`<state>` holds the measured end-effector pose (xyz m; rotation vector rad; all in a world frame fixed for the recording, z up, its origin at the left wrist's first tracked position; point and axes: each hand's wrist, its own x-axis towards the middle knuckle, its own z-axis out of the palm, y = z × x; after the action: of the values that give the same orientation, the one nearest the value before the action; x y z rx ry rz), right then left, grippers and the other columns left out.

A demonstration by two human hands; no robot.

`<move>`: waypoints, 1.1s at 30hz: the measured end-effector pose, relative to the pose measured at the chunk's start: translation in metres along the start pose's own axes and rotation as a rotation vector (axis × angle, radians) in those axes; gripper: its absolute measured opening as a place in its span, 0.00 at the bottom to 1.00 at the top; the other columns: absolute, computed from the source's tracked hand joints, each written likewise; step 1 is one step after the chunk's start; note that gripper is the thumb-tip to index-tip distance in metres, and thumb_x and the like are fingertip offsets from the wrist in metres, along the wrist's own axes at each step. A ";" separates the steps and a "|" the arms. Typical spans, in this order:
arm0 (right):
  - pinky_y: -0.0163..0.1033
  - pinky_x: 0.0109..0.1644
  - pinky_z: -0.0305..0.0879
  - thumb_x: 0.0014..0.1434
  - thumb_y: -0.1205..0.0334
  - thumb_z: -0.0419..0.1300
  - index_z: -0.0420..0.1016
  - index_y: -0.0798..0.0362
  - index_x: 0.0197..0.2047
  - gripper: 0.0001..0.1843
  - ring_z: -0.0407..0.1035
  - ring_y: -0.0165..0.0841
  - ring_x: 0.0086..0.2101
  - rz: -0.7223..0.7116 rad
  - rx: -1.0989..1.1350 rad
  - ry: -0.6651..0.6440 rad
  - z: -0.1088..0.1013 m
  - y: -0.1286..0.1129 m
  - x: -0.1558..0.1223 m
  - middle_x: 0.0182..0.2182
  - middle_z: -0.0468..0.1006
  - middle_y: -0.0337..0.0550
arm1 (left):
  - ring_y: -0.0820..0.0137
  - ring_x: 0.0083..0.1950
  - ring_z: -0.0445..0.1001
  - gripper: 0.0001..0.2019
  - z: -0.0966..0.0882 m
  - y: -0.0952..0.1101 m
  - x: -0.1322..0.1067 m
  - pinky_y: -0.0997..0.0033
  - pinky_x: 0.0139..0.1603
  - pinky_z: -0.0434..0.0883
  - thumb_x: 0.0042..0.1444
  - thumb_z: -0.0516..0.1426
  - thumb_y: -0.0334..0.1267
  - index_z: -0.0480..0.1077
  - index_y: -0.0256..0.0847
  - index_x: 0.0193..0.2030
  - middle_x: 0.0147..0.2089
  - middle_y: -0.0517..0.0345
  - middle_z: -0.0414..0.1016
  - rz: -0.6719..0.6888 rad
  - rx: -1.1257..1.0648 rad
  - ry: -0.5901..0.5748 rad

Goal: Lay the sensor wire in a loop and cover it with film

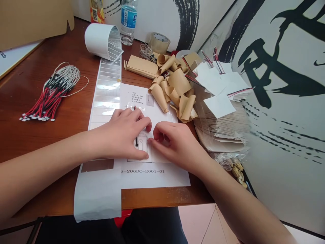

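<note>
A thin, looped white wire with a black sleeve [136, 141] lies on a smooth white printed sheet [175, 178] between the hands. The left hand [125, 130] arches over it, fingers spread; the right hand [176, 140] curls inward, its grip unclear. Farther right, crinkled clear plastic [230, 156] wraps stacked thin cards [223, 130].

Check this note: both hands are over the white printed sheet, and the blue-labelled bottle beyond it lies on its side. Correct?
No, the blue-labelled bottle stands upright, as the head view shows. The left hand and right hand are indeed over the white printed sheet.
</note>
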<state>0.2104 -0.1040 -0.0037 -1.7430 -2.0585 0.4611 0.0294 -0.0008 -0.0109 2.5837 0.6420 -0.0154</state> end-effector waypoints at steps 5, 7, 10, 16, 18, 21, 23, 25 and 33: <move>0.33 0.30 0.56 0.64 0.68 0.62 0.78 0.58 0.35 0.05 0.60 0.25 0.24 -0.100 0.019 0.101 0.002 0.006 0.000 0.27 0.73 0.38 | 0.51 0.57 0.64 0.26 0.001 -0.001 0.000 0.47 0.61 0.58 0.50 0.62 0.58 0.67 0.46 0.50 0.51 0.51 0.64 0.004 0.002 0.002; 0.34 0.31 0.57 0.65 0.70 0.59 0.83 0.59 0.41 0.10 0.62 0.26 0.25 -0.151 0.015 0.103 0.003 0.008 0.000 0.28 0.74 0.39 | 0.51 0.56 0.64 0.26 0.000 -0.001 -0.001 0.47 0.60 0.58 0.50 0.62 0.59 0.67 0.46 0.49 0.51 0.51 0.64 0.001 -0.002 -0.006; 0.35 0.31 0.57 0.66 0.71 0.55 0.87 0.59 0.46 0.17 0.65 0.27 0.26 -0.176 -0.015 0.076 0.004 0.010 -0.001 0.28 0.74 0.41 | 0.51 0.58 0.63 0.26 -0.001 -0.001 -0.001 0.47 0.61 0.57 0.50 0.62 0.59 0.67 0.46 0.50 0.52 0.51 0.64 0.008 -0.016 -0.010; 0.37 0.32 0.58 0.64 0.72 0.52 0.87 0.58 0.52 0.23 0.69 0.30 0.28 -0.180 -0.043 -0.027 0.003 0.008 -0.003 0.30 0.76 0.45 | 0.51 0.58 0.64 0.27 -0.001 -0.002 -0.001 0.47 0.61 0.58 0.50 0.62 0.59 0.68 0.47 0.51 0.52 0.51 0.65 0.006 -0.021 -0.005; 0.37 0.33 0.59 0.64 0.72 0.52 0.87 0.58 0.54 0.24 0.69 0.31 0.29 -0.162 -0.042 -0.049 0.004 0.007 -0.003 0.31 0.77 0.46 | 0.51 0.58 0.64 0.27 -0.001 -0.002 -0.001 0.47 0.61 0.58 0.50 0.62 0.59 0.68 0.47 0.51 0.52 0.51 0.65 0.006 -0.019 -0.003; 0.37 0.33 0.58 0.65 0.71 0.52 0.86 0.56 0.55 0.24 0.69 0.31 0.29 -0.140 -0.061 -0.070 0.004 0.007 -0.003 0.34 0.79 0.47 | 0.50 0.58 0.64 0.27 0.000 -0.001 -0.001 0.47 0.61 0.58 0.50 0.62 0.59 0.68 0.47 0.51 0.52 0.51 0.65 0.002 -0.018 0.000; 0.37 0.32 0.56 0.67 0.69 0.53 0.86 0.54 0.56 0.23 0.68 0.31 0.29 -0.141 -0.091 -0.078 0.004 0.007 -0.003 0.33 0.77 0.46 | 0.51 0.57 0.64 0.27 -0.001 0.000 -0.002 0.47 0.61 0.59 0.50 0.62 0.59 0.68 0.47 0.51 0.52 0.51 0.65 -0.004 -0.019 -0.009; 0.37 0.32 0.55 0.68 0.67 0.54 0.86 0.52 0.56 0.22 0.66 0.31 0.28 -0.144 -0.122 -0.088 0.004 0.007 -0.003 0.30 0.75 0.44 | 0.51 0.57 0.64 0.26 -0.001 0.000 -0.002 0.47 0.61 0.59 0.50 0.62 0.59 0.68 0.47 0.51 0.52 0.51 0.65 -0.006 -0.019 -0.015; 0.36 0.31 0.51 0.70 0.64 0.55 0.86 0.49 0.56 0.20 0.61 0.29 0.26 -0.163 -0.210 -0.091 0.003 0.004 -0.005 0.29 0.72 0.42 | 0.50 0.58 0.64 0.26 -0.003 0.001 -0.001 0.46 0.62 0.58 0.50 0.62 0.59 0.68 0.46 0.51 0.52 0.50 0.66 0.001 -0.017 -0.018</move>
<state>0.2133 -0.1085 -0.0088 -1.6753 -2.3656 0.2879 0.0288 -0.0006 -0.0075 2.5641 0.6320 -0.0332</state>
